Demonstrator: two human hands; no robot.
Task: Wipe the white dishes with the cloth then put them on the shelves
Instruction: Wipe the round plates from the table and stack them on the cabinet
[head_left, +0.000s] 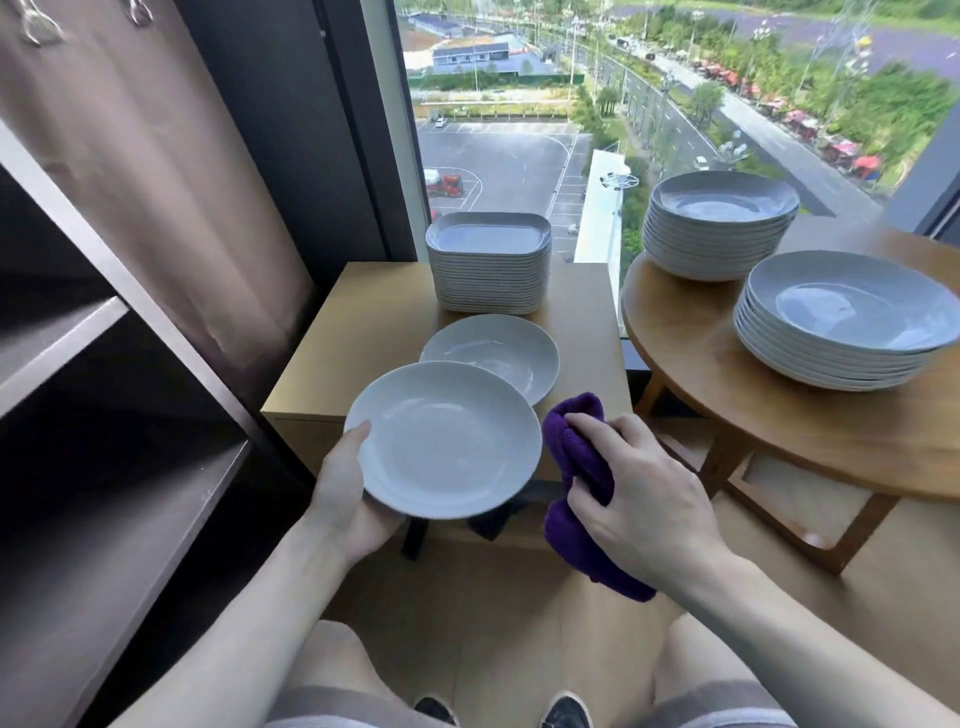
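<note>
Plate held by one rim

My left hand (345, 493) pinches the white plate (441, 441) by its rim, past the edge of the table (332, 332); my right hand (639, 488) grips the purple cloth (576, 452) just beside it. Wiping hard could lever it loose.

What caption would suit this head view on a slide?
The left hand holds a white plate while the right hand grips a purple cloth beside it, dish stacks behind.

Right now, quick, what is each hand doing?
Left hand: closed on the rim of a white plate, holding it up.
Right hand: closed around the purple cloth, beside the plate.
</note>
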